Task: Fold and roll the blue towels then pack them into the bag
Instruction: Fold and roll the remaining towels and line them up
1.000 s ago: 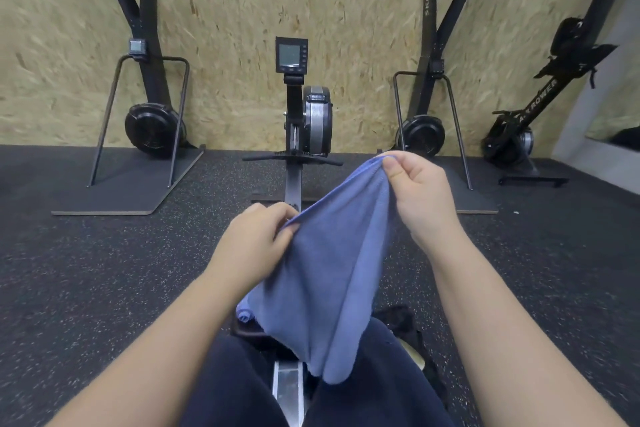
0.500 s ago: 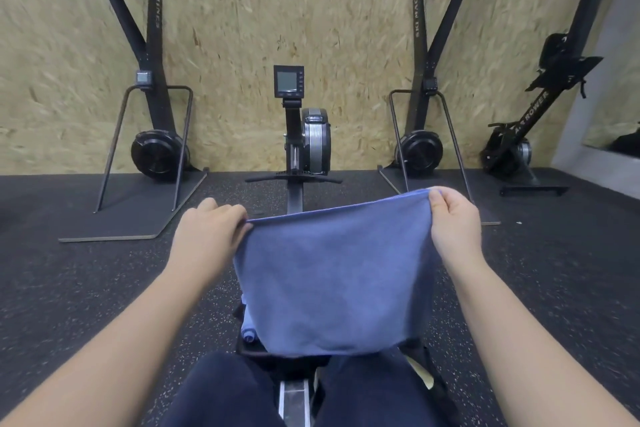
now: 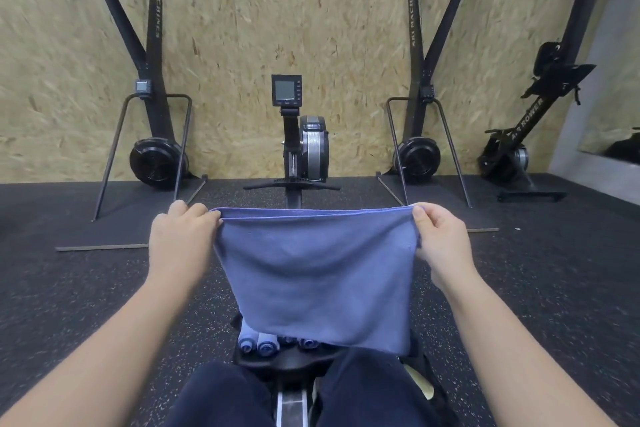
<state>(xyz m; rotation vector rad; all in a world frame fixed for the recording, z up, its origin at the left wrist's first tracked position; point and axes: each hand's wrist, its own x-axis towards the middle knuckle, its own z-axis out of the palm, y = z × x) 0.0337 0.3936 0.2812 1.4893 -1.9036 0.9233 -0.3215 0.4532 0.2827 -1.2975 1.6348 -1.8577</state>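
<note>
The left hand and the right hand each pinch a top corner of the blue towel, stretched between them (doubled over, two edges showing), hanging above rolled towels on the rower seat.

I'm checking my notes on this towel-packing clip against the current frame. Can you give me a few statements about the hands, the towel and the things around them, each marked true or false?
1. Both hands hold the blue towel by its top corners. True: the left hand and the right hand each pinch one.
2. The towel lies flat on the floor. False: it hangs in the air, stretched between the hands.
3. Rolled blue towels lie below the hanging towel. True.
4. The rowing machine's monitor stands left of both ski machines. False: it stands between them.
5. The towel's top edge shows two layers. True.
</note>
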